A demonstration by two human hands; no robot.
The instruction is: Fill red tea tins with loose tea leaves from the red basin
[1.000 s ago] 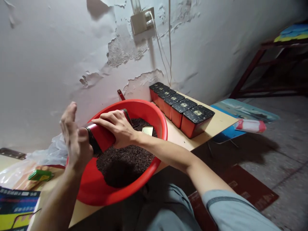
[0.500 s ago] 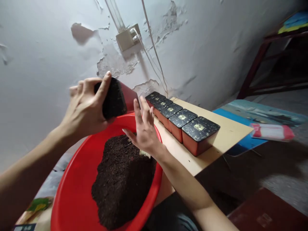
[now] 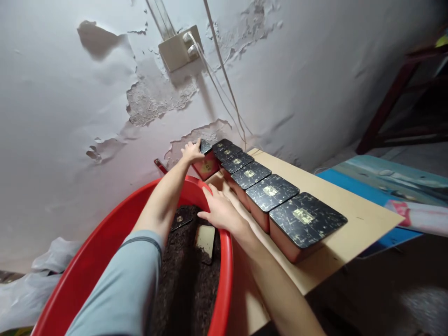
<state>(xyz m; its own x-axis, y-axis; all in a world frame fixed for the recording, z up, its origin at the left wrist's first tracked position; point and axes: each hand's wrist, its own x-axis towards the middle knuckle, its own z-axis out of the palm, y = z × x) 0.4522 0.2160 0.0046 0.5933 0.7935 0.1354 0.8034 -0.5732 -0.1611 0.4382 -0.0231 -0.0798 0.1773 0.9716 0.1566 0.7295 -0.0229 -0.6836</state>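
On my feed, the left hand (image 3: 191, 152) grips a red tin (image 3: 207, 166) beside the tin row's (image 3: 249, 174) far end; the right hand (image 3: 221, 210), unclenched, apparently touches the red tub (image 3: 226, 280).

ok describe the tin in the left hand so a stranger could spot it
Find the big red basin, then the row of black-lidded tins beside it. Next to the row's far end is another red tin. It alone is outside the row, gripped by the left hand.
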